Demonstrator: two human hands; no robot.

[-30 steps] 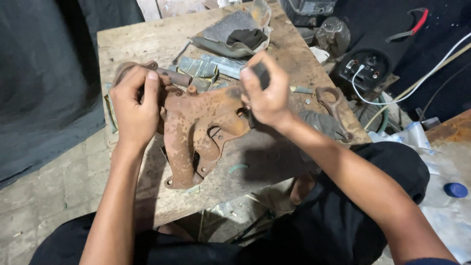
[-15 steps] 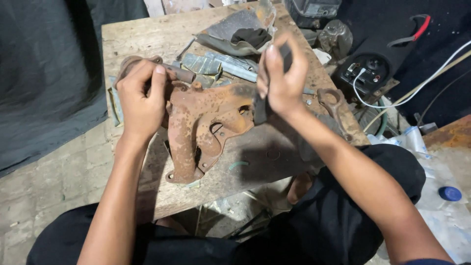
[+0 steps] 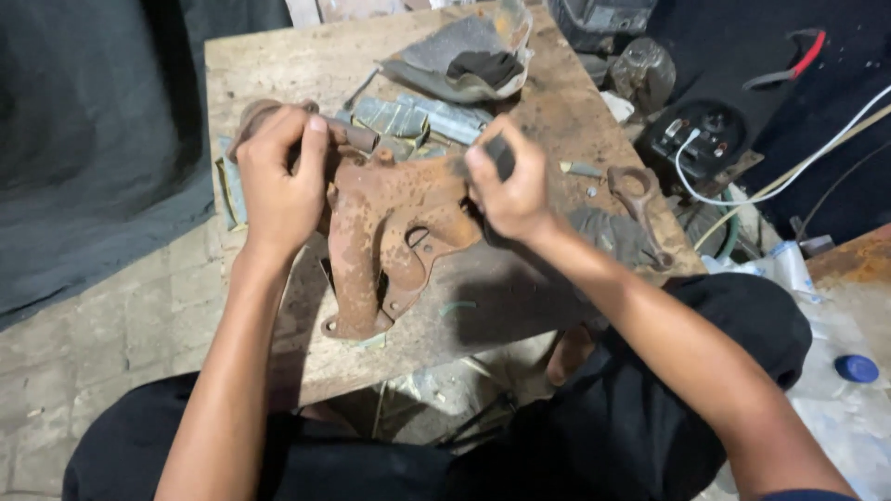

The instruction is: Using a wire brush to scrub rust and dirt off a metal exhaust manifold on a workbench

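A rusty cast metal part (image 3: pixel 385 237) with curved arms and bolt holes lies on a worn wooden table (image 3: pixel 306 74). My left hand (image 3: pixel 278 181) grips its upper left end, fingers wrapped over the rusty tube there. My right hand (image 3: pixel 506 186) is closed on a small dark piece of abrasive sheet (image 3: pixel 499 153) and presses it against the part's upper right edge.
Behind the part lie folded grey-green metal pieces (image 3: pixel 418 119) and a pile of abrasive sheets (image 3: pixel 469 60). A rusty wrench-like piece (image 3: pixel 640 209) sits at the table's right edge. Dark machine parts, a white cable (image 3: pixel 798 158) and red-handled pliers (image 3: pixel 789 65) lie right of the table. A blue cap (image 3: pixel 856 368) lies on the floor.
My right hand has moved down and slightly left along the part's upper right edge with the dark sheet. The left hand has kept its grip.
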